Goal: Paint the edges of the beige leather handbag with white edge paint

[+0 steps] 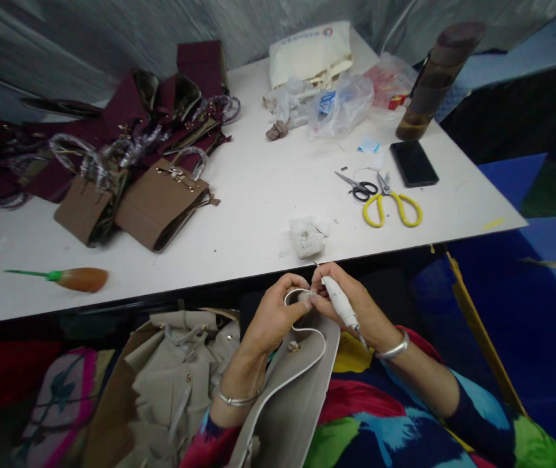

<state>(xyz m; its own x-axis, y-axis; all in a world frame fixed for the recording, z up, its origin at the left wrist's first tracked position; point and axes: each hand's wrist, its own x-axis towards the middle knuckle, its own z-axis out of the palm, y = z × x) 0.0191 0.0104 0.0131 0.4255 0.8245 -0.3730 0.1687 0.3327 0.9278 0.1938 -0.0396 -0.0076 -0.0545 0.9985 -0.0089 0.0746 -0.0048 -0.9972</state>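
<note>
A pale grey bag piece (302,383) with a white edge lies across my lap, its upper rim curled between my hands. My left hand (278,312) pinches that rim from the left. On the other side my right hand (351,302) has its fingertips closed at the same edge, while also keeping hold of a white-handled awl (339,303) whose thin metal tip points up and left. What the fingertips pinch at the rim is too small to make out. A small metal fitting (294,347) shows on the bag piece below my hands.
On the white table (253,195) are a small plastic packet (306,237), yellow-handled scissors (391,205), black scissors (362,188), a phone (413,164) and a bottle (434,84). Brown handbags (161,201), maroon bags (126,110) and a glue bottle (83,279) lie left. A box of grey pieces (173,383) stands below.
</note>
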